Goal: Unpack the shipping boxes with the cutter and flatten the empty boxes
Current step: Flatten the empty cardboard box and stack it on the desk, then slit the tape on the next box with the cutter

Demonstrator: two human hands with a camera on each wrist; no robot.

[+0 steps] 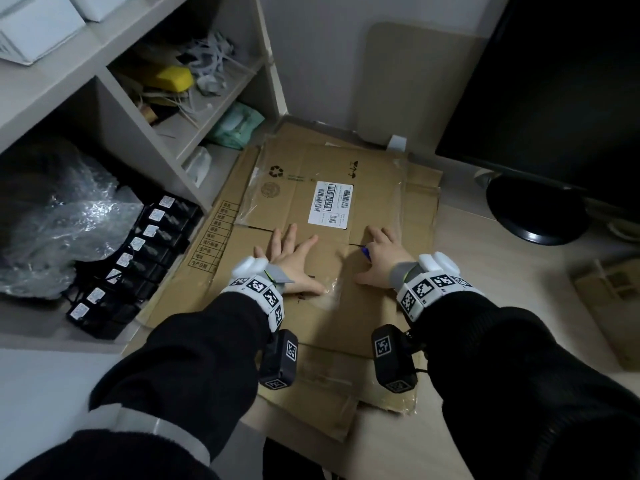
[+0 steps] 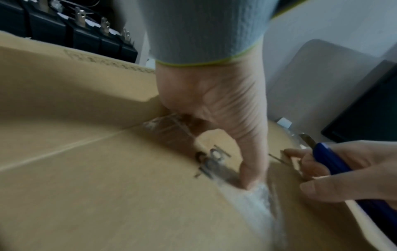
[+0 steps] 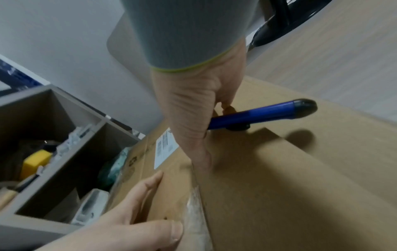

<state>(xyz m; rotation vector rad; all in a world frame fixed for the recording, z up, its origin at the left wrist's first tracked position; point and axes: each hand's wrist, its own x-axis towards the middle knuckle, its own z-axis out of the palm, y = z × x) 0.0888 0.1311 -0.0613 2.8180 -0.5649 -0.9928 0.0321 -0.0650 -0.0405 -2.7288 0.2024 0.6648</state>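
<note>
Several flattened cardboard boxes lie stacked on the desk; the top one carries a white barcode label and strips of clear tape. My left hand lies flat on the top cardboard with its fingers spread, and the left wrist view shows its thumb pressing by the tape. My right hand rests on the same cardboard just to the right, curled round a blue cutter. In the left wrist view the cutter's blade sticks out past the fingers.
A shelf unit with clutter stands at the left. Below it sit a row of black labelled items and bubble wrap. A monitor on a round base is at the right, with another small cardboard box nearer.
</note>
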